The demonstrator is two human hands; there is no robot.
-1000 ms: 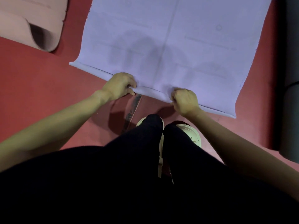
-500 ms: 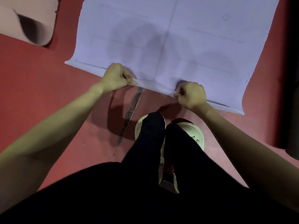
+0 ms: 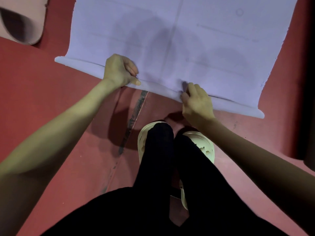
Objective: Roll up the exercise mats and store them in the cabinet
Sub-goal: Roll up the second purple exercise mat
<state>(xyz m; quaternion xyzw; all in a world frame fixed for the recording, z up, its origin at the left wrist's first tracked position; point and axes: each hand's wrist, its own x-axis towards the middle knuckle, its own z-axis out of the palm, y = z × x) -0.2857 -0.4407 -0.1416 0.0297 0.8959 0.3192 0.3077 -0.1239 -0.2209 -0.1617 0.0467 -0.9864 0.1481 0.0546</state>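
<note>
We find the task at its opening stage; the lilac mat (image 3: 196,40) lies spread on the red floor (image 3: 42,103), with only its near edge turned over into a first narrow roll; nearly the whole length remains flat and unrolled. The left hand (image 3: 119,70) has its grip curled round that rolled edge, thumb along the front; the right hand (image 3: 197,101) pinches the same edge further along, fingers bent over the fold. Count: one lilac mat in hand; one pink mat (image 3: 22,19) at upper left, loosely curled, its end open; a dark shape at the right edge, too dim to identify; two hands; two pale shoes (image 3: 206,147). No cabinet is visible; storage, we judge, is wholly outstanding.
</note>
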